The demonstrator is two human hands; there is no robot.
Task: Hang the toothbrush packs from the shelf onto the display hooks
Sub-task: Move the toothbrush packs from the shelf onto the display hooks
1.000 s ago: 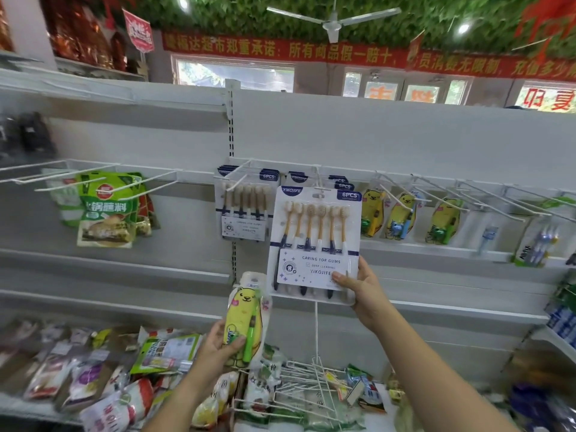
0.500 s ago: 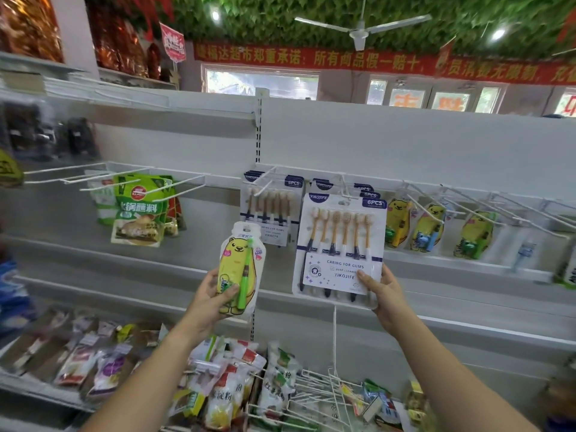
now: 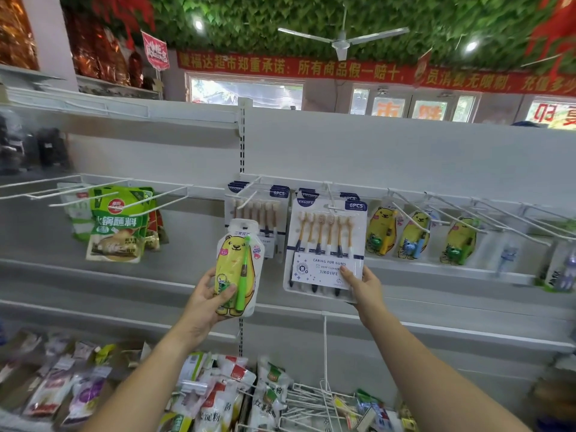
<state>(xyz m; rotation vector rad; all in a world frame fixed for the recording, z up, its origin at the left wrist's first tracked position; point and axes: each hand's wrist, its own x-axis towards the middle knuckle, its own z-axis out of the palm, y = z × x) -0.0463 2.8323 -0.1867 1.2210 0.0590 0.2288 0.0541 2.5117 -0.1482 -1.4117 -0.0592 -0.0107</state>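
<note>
At the white hook rail of the shop shelving, the left hand [image 3: 204, 304] has lifted the bear toothbrush pack [image 3: 232, 266] from low over the bottom shelf a second ago to rail height, where it now overlaps the hanging six-piece packs [image 3: 260, 207]; its grip is closed round the pack's lower half, thumb across the front. The right hand [image 3: 364, 289] has barely shifted: its grip still pinches the lower right corner of the six-piece toothbrush pack [image 3: 324, 241], whose top edge sits at a display hook [image 3: 331, 198], with more packs of that kind behind it. Whether the hook passes through its hole cannot be told. The view has tilted upward since then. To the right, three bear packs [image 3: 414, 235] hang on separate hooks, with bare hooks [image 3: 498, 219] beyond. To the left, green sauce packets [image 3: 117, 222] hang under long wire hooks. On the bottom shelf lie mixed food packets [image 3: 218, 394] and a heap of loose wire hooks [image 3: 314, 400]. Overhead are a red banner [image 3: 311, 68], a white ceiling fan [image 3: 341, 42] and a ceiling of green leaves [image 3: 249, 20].
</note>
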